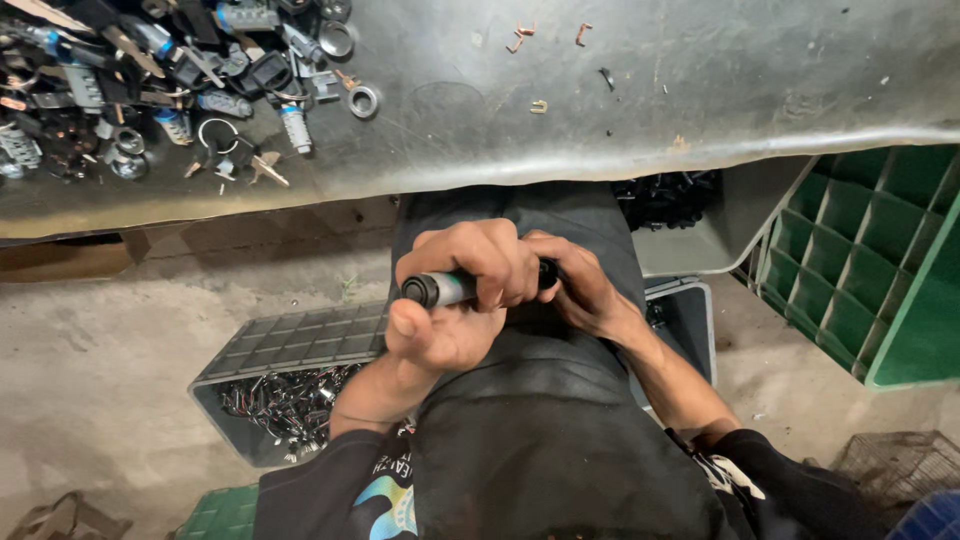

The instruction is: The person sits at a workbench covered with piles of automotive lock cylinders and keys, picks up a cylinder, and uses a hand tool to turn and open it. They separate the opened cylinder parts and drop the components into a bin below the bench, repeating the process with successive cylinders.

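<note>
At frame centre, over the lap, the left hand (455,300) wrapped its fingers (490,262) around a grey cylindrical part (440,289), while the right hand (585,290) gripped its black far end. Beyond, the dark surface (600,100) carried a heap of metal parts (150,80) at upper left.

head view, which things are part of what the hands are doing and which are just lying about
In hand:
- cylinder, gripped by the left hand
- right hand at the cylinder's far end

Lying about:
- pile of metal parts on the table
- loose ring
- grey bin of small parts on the floor
- green crate
</note>
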